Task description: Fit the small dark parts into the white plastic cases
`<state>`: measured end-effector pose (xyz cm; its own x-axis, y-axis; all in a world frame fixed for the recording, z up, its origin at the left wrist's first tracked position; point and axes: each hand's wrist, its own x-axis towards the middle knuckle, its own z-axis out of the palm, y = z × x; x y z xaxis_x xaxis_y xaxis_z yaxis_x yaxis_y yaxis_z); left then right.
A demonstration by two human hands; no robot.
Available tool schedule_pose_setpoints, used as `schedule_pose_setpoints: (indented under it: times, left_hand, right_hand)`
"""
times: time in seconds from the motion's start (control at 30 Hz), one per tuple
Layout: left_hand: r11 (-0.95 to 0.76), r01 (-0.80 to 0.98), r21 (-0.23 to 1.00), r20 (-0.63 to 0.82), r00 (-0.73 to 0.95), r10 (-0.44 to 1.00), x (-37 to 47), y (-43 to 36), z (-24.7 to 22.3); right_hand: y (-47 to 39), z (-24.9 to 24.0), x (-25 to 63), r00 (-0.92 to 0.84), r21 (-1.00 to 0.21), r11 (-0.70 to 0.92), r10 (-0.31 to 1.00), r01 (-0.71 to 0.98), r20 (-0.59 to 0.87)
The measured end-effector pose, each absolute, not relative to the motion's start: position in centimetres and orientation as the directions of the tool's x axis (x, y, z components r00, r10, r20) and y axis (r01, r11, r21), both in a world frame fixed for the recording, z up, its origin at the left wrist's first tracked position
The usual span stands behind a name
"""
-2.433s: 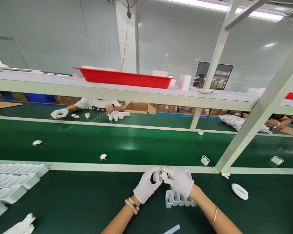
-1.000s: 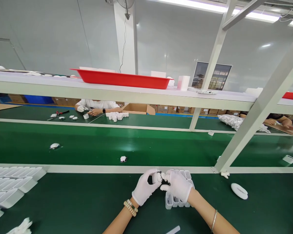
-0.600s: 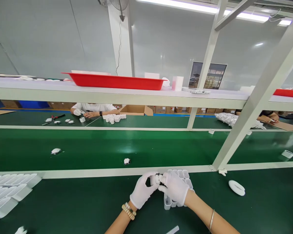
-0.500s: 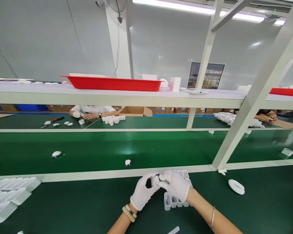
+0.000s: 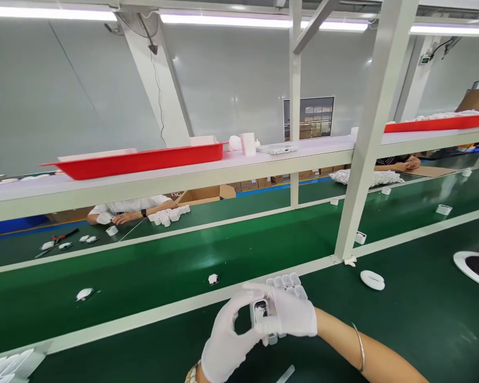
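Note:
In front of me, my left hand [image 5: 227, 335], in a white glove, closes its thumb and fingers round a small white plastic housing [image 5: 254, 315]. Its open end faces me and shows a dark inside with something white in it. My right hand [image 5: 291, 314], gloved too, is closed on the same housing from the right, thumb low and fingers over the top. Beneath and behind the right hand stand several small white open cups [image 5: 294, 279] in close rows, partly hidden by it. A thin whitish strip [image 5: 285, 374] lies below the hands.
A green conveyor belt [image 5: 159, 282] runs beyond the bench edge, carrying small white parts [image 5: 213, 279]. A white post [image 5: 357, 175] rises right of my hands, near an oval white piece [image 5: 372, 280]. Overhead, a shelf holds a red tray [image 5: 143, 162]. A co-worker's hand [image 5: 127, 217] rests across the belt.
My view has tilted and swung right. My right hand has turned over the housing, and the housing now faces me with its open end. Both hands appear nearer to me.

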<state>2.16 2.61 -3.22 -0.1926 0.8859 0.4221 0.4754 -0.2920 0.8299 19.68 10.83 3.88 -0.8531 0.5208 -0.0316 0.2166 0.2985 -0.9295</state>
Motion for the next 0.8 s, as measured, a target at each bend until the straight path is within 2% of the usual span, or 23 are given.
schedule_pose_setpoints:
  times: [0.07,0.17,0.23,0.33,0.43,0.6,0.8]
  left_hand:
    - [-0.313,0.474,0.823,0.434,-0.168,0.885,2.4,2.5,-3.0]
    - [-0.349,0.465,0.814,0.456,-0.138,0.879,2.6,2.4,-2.7]
    - [-0.355,0.470,0.808,0.463,-0.134,0.876,2.7,2.3,-2.4]
    - [-0.360,0.489,0.795,0.472,-0.124,0.873,2.7,2.0,-2.0]
    - [-0.352,0.501,0.790,0.465,-0.118,0.877,2.8,1.8,-1.7]
    - [-0.339,0.501,0.797,0.446,-0.110,0.888,2.9,1.7,-1.6]
    - [-0.386,0.496,0.778,0.485,-0.084,0.870,2.9,1.7,-1.2]
  right_hand:
    - [10.9,3.7,19.4,-0.866,-0.979,0.161,0.499,0.124,-0.028]
    - [10.9,3.7,19.2,-0.867,-0.991,0.114,0.498,0.073,-0.007]
    - [10.7,4.1,19.3,-0.880,-0.985,0.150,0.475,0.082,-0.001]
    - [10.3,5.1,19.6,-0.894,-0.949,0.294,0.446,0.117,0.028]
    - [10.1,5.6,19.9,-0.881,-0.898,0.400,0.473,0.182,0.032]
    - [10.0,5.3,20.0,-0.833,-0.840,0.442,0.552,0.316,-0.023]
    - [9.7,5.3,20.0,-0.838,-0.827,0.457,0.544,0.327,-0.030]
